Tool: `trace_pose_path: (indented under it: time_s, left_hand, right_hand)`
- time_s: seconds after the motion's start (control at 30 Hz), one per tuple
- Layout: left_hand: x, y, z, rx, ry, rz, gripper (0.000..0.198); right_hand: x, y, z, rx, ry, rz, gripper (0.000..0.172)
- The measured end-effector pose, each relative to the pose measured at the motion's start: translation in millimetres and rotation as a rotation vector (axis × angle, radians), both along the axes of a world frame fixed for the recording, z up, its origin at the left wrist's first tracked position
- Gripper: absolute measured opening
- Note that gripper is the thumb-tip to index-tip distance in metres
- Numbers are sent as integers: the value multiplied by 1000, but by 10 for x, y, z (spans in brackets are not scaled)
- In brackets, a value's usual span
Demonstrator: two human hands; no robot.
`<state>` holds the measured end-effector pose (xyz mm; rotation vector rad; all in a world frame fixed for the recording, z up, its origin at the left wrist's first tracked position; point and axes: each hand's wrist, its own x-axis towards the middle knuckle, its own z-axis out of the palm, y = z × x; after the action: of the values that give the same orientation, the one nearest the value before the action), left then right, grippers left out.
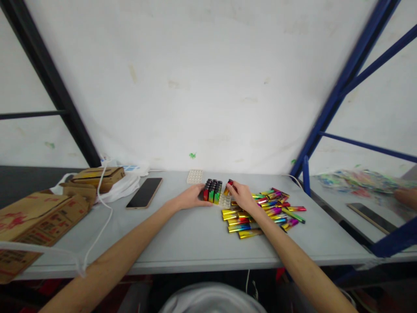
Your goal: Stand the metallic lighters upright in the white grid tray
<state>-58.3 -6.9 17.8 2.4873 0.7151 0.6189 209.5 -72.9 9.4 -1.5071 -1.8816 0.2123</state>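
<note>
Several lighters (213, 191) with black tops and red or green shiny bodies stand upright in tight rows on a pale tray with round holes (224, 201). My left hand (192, 196) is closed around the left side of these rows, thumb at the front, the other fingers partly hidden. Between the fingertips of my right hand (241, 195) is a single lighter (227, 188), upright over the right part of the tray. Beside and beneath my right forearm lies a loose pile of shiny lighters (239, 221) in gold, red, purple, blue and green.
A second pale holed tray (194, 176) lies by the wall. To the left are a phone (145, 192), an opened cardboard box (45, 217), a smaller box (97, 177) and a white cable (103, 198). Beyond the blue frame (329, 108), another person's hand (407, 196) is near colourful packets (358, 180).
</note>
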Motion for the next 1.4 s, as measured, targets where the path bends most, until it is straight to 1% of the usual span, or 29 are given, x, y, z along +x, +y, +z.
trace_pose_path:
  time_s: [0.17, 0.27, 0.37, 0.5, 0.57, 0.63, 0.73, 0.8, 0.9, 0.97, 1.0, 1.1, 1.17, 1.27, 1.4]
  left_hand:
    - [15, -17, 9, 2, 17, -9, 67]
    - [16, 5, -14, 8, 20, -3, 65]
    - [17, 21, -35, 7, 15, 2, 65]
    - [17, 27, -43, 2, 23, 6, 66]
    - [16, 30, -45, 1, 32, 3, 67]
    - [15, 35, -49, 3, 36, -1, 68]
    - [14, 44, -60, 12, 29, -5, 68]
    - [14, 49, -67, 18, 26, -7, 67]
    - [14, 52, -74, 27, 27, -6, 68]
    - [13, 50, -75, 27, 29, 1, 68]
    - [13, 48, -74, 24, 31, 8, 68]
    - [14, 37, -60, 12, 33, 17, 66]
    - [14, 29, -47, 10, 31, 9, 66]
    - [13, 24, -36, 13, 33, 5, 66]
    - [8, 36, -42, 11, 36, 9, 67]
  right_hand:
    - [20, 34, -33, -16, -51, 33, 30]
    - [17, 45, -46, 10, -111, 94, 29]
    - [24, 61, -50, 24, -177, 141, 25]
    - [66, 61, -38, -20, -323, 116, 14]
    - [105, 37, -18, -36, -364, 105, 12]
    - [148, 1, 15, -28, -347, 126, 16]
    - [197, -50, 77, 7, -278, 197, 24]
    - [217, -68, 123, 25, -243, 224, 26]
    - [273, -89, 198, 28, -224, 190, 23]
    - [346, -119, 252, -21, -240, 162, 22]
    - [392, -141, 279, -76, -250, 164, 23]
    - [524, -213, 346, -297, -234, 223, 33]
    - [579, -244, 372, -383, -200, 255, 37]
    - [598, -242, 379, -412, -196, 269, 28]
    - [574, -205, 341, -385, -175, 272, 19]
